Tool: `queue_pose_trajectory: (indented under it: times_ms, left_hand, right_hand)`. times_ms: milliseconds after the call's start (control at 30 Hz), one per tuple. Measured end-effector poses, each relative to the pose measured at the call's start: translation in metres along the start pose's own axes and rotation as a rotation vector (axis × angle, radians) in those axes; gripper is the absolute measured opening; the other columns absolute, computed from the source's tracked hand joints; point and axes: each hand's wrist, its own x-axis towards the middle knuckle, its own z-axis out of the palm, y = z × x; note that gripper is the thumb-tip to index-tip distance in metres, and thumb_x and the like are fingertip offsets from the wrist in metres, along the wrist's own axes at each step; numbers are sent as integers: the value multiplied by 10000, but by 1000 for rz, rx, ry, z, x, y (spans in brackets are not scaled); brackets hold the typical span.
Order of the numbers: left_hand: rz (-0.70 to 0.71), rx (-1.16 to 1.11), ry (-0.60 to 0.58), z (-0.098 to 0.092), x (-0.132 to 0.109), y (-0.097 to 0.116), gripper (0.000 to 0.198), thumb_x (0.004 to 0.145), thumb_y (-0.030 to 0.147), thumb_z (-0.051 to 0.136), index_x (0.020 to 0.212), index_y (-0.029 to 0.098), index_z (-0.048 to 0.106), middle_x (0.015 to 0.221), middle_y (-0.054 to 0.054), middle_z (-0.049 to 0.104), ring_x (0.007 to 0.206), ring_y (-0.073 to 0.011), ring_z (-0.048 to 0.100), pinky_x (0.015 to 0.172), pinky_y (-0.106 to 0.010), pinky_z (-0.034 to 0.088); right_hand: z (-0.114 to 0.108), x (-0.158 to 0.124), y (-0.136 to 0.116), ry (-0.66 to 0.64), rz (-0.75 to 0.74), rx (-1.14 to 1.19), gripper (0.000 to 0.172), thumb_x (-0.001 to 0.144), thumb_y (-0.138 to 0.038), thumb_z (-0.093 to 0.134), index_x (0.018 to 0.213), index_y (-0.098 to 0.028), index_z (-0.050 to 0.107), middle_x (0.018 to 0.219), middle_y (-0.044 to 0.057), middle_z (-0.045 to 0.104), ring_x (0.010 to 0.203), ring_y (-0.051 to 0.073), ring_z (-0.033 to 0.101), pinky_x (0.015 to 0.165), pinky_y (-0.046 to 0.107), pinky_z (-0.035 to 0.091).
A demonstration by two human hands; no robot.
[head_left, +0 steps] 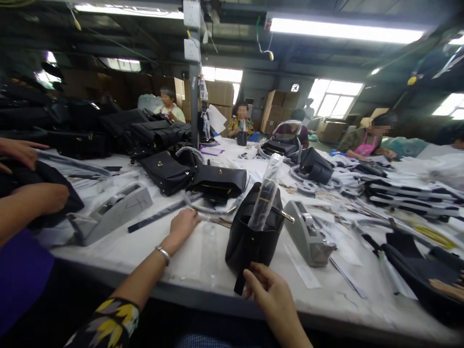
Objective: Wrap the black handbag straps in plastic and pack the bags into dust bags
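Note:
A black handbag (250, 246) stands upright at the table's front edge, its handle (266, 195) wrapped in clear plastic and rising from the top. My right hand (270, 292) pinches the end of a short black strap (239, 282) low on the bag's near side. To the left of the bag, my left hand (184, 227), with a silver bracelet on the wrist, lies on the table with fingers curled. Its fingertips are by a plastic-wrapped strap (203, 209); what they hold, if anything, is hidden. Two black bags (219, 178) (165, 169) lie just beyond it.
Grey tape dispensers stand left (116, 208) and right (308, 237) of me. A co-worker's hands (43, 198) work on a black bag at far left. Black bags are piled behind (145, 128). Stacked straps (406, 198) and another bag (424, 266) lie right; several people sit beyond.

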Motion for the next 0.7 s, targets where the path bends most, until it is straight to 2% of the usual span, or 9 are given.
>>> queue_pose_trajectory:
  times_ms: [100, 233, 467, 600, 700]
  left_hand:
    - [-21, 72, -78, 6, 18, -4, 302, 922, 371, 634, 1137, 159, 627, 1155, -82, 647, 1021, -225, 639, 885, -450, 545]
    - [9, 83, -148, 3, 26, -14, 304, 925, 380, 629, 1135, 160, 626, 1124, -75, 653, 968, -208, 649, 845, -422, 558]
    - [32, 42, -58, -5, 8, -21, 324, 942, 392, 599, 1168, 160, 609, 1144, -81, 647, 999, -218, 643, 872, -441, 548]
    - [-14, 27, -87, -1, 5, -17, 313, 917, 385, 636, 1132, 158, 625, 1144, -81, 645, 1015, -224, 635, 882, -450, 542]
    - [-38, -54, -118, -4, 9, -11, 286, 915, 370, 644, 1100, 152, 635, 1115, -74, 654, 985, -215, 643, 864, -437, 548]
  right_hand:
    - [9, 3, 3, -119, 27, 103, 633, 794, -655, 670, 1089, -97, 713, 636, 57, 693, 537, 190, 638, 549, 268, 478]
    - [10, 4, 10, -136, -11, 103, 547, 847, -618, 642, 1027, -112, 747, 619, 35, 662, 521, 139, 575, 578, 248, 445]
    - [10, 5, 9, -203, -1, 103, 556, 837, -647, 627, 974, -124, 753, 850, 91, 727, 523, 109, 540, 523, 233, 400]
    - [15, 6, 7, -226, 9, 109, 572, 830, -655, 628, 965, -114, 754, 912, 111, 734, 499, 91, 524, 504, 228, 388]
    - [16, 4, 8, -247, 9, 157, 574, 832, -647, 637, 1053, -126, 732, 957, 111, 732, 492, 85, 531, 505, 224, 406]
